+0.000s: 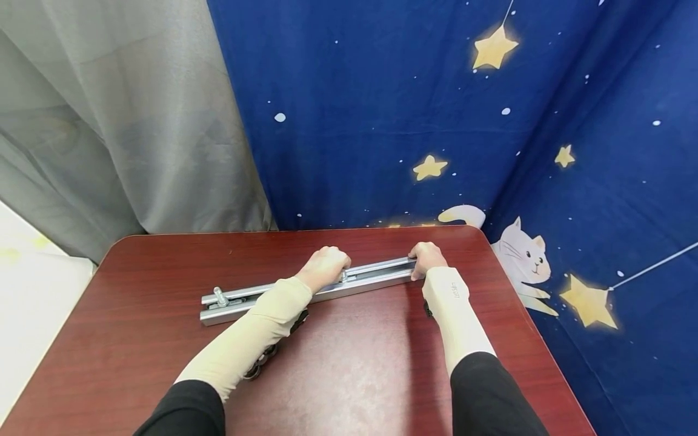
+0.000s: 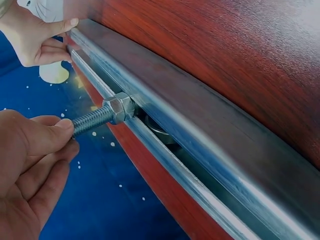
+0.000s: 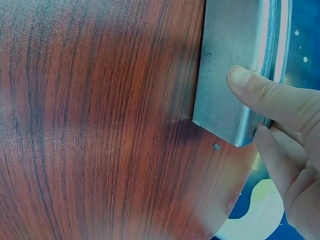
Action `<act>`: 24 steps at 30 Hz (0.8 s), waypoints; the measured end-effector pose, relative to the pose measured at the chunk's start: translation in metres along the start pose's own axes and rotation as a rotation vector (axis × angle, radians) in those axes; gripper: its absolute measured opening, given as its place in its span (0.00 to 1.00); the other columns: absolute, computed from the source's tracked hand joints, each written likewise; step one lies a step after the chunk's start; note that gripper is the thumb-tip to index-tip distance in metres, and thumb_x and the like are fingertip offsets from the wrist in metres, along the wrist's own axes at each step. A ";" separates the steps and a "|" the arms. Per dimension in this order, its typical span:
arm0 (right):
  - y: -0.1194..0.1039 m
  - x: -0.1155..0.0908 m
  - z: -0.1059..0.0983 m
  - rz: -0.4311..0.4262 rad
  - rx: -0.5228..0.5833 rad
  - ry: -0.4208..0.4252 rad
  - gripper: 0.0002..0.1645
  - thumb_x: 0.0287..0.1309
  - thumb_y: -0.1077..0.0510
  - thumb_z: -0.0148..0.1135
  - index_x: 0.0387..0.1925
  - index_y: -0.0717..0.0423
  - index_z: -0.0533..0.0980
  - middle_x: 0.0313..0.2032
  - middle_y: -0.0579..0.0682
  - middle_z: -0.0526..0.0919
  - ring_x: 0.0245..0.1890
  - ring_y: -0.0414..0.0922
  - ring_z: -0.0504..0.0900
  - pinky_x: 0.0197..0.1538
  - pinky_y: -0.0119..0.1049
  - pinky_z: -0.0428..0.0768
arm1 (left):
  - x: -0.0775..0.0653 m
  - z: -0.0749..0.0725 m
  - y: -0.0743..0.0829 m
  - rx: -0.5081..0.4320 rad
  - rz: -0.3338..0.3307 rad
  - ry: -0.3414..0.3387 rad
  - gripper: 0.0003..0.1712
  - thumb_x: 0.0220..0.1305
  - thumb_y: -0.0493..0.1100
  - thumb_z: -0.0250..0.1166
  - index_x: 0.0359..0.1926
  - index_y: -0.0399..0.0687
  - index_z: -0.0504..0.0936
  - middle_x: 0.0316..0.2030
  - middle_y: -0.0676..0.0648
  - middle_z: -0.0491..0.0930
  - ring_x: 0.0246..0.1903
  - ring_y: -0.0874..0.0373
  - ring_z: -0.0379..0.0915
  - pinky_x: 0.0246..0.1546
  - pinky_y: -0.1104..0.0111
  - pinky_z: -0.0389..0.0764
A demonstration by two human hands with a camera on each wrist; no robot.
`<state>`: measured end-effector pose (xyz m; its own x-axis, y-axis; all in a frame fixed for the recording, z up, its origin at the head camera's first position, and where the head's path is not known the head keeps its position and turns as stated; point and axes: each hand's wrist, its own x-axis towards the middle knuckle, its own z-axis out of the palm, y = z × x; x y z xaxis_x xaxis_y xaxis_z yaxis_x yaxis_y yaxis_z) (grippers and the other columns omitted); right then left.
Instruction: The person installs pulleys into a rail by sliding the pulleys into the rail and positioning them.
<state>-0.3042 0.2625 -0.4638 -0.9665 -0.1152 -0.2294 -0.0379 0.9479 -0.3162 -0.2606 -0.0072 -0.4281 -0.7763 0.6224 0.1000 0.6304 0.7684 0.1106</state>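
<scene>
A slotted metal channel [image 1: 376,280] lies lengthwise across the far half of the table, its open slot facing up. My left hand [image 1: 325,268] pinches the free end of a threaded bolt [image 2: 93,121] between thumb and fingers. A hex nut [image 2: 119,108] sits on that bolt right at the slot, and a rounded metal part [image 2: 159,131] shows down inside the channel. My right hand [image 1: 428,259] grips the channel's right end, thumb on the near side wall and fingers at the end and far side. Near the left end, a second bolt [image 1: 220,297] stands tilted in the slot.
The reddish-brown wooden table [image 1: 349,375] has its far edge just beyond the channel. Behind it hang a grey curtain [image 1: 152,121] and a blue star-patterned curtain [image 1: 354,121]. A small speck [image 3: 216,146] lies by the channel's right end.
</scene>
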 end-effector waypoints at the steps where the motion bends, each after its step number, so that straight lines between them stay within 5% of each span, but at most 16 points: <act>1: 0.000 0.000 0.000 0.000 0.001 0.000 0.39 0.22 0.65 0.78 0.48 0.58 0.78 0.50 0.58 0.78 0.51 0.57 0.73 0.49 0.47 0.75 | -0.001 0.000 -0.001 -0.001 0.001 0.001 0.13 0.44 0.28 0.58 0.16 0.50 0.80 0.19 0.50 0.78 0.25 0.52 0.73 0.24 0.63 0.74; 24: -0.002 -0.004 0.000 -0.018 -0.013 0.015 0.38 0.22 0.65 0.77 0.47 0.58 0.79 0.49 0.58 0.78 0.51 0.59 0.73 0.49 0.47 0.75 | -0.026 -0.003 -0.017 0.052 0.043 0.078 0.15 0.37 0.27 0.59 0.10 0.53 0.72 0.16 0.51 0.77 0.22 0.52 0.74 0.22 0.62 0.73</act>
<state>-0.3006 0.2606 -0.4624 -0.9692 -0.1281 -0.2102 -0.0587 0.9496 -0.3080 -0.2511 -0.0372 -0.4299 -0.7441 0.6434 0.1801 0.6604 0.7490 0.0528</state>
